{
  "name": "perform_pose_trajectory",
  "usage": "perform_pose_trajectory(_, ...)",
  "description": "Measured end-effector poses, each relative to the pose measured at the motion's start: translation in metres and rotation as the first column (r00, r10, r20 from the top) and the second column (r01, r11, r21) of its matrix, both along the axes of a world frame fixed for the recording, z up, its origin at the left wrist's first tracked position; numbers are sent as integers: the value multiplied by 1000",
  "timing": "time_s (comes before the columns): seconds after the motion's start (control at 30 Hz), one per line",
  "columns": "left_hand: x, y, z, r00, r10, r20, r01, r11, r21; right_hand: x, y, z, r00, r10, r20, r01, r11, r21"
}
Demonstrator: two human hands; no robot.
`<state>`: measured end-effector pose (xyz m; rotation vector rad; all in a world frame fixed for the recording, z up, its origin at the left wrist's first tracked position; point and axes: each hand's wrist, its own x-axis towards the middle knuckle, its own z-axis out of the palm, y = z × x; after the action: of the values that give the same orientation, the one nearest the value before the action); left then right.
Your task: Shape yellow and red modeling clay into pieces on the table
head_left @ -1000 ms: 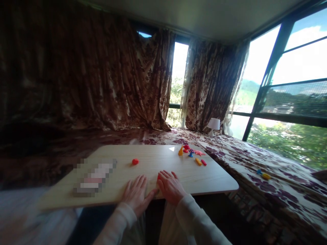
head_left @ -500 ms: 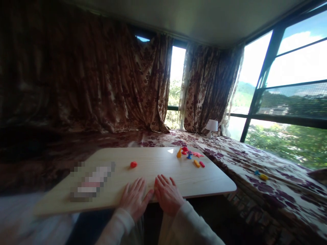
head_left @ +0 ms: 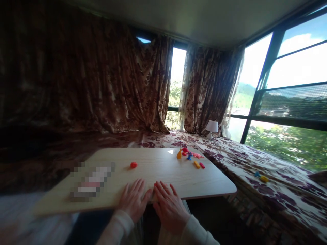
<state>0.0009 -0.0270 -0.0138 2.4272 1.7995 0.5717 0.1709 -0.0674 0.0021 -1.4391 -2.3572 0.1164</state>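
My left hand (head_left: 133, 200) lies palm down on the near edge of the pale wooden table (head_left: 158, 170), fingers stretched and slightly apart. Beside it, my right hand (head_left: 169, 207) also rests palm down, reaching over the table's edge with its fingers extended. A speck of red shows by the right fingertips; whether something lies beneath the palm is hidden. Beyond the left hand sits a red lump (head_left: 133, 165), apart from both hands, which looks like modelling clay.
Toward the table's far right stand an orange cone-shaped piece (head_left: 179, 154), a red piece (head_left: 184, 151), a blue piece (head_left: 189, 156) and a pink flat figure (head_left: 197, 155). Near them lie yellow (head_left: 196, 164) and magenta (head_left: 202, 165) sticks. A pixelated patch covers the left side. A lamp (head_left: 212, 127) stands behind.
My right hand has slid slightly back toward me, its wrist lower over the table edge. My left hand and the objects on the table stay put.
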Motion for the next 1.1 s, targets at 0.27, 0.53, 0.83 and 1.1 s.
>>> perform_pose_trajectory(0.27,-4,6,-5,996,34,80,-42,994,97,-3,85,14,981,-193,-21,191,979,-64)
perform_pose_trajectory(0.53,-7,8,-7,964,15,264,-61,985,164,12,40,12,997,-7,-74,6,1000,-8)
perform_pose_trajectory(0.83,-4,38,13,907,-43,419,-81,959,273,4,77,5,840,-39,-541,127,984,127)
perform_pose_trajectory(1.1,24,52,3,881,-132,454,40,978,206,-8,78,-15,699,67,-712,80,982,170)
